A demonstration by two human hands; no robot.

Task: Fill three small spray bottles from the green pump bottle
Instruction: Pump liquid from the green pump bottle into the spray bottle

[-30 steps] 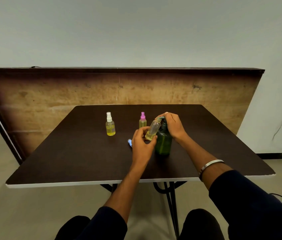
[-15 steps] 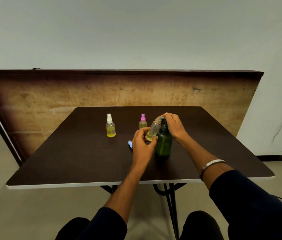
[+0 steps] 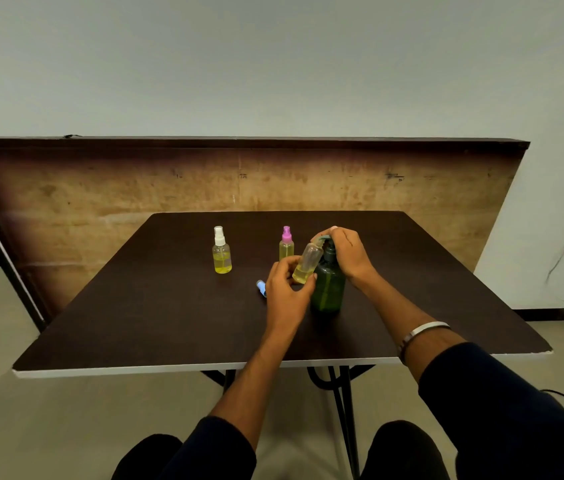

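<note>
Barely anything shifts since a moment ago: the left hand [image 3: 285,294] still pinches the uncapped spray bottle [image 3: 306,263], tilted under the spout. Right hand [image 3: 348,251] stays curled over the green pump bottle [image 3: 329,287] on the table [image 3: 135,317], pressing its pump head.

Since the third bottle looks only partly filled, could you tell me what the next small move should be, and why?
Probably another press of the pump: the right hand rests on the green pump bottle, while the left hand tilts the uncapped bottle under its spout, with liquid only near the bottom.
</note>
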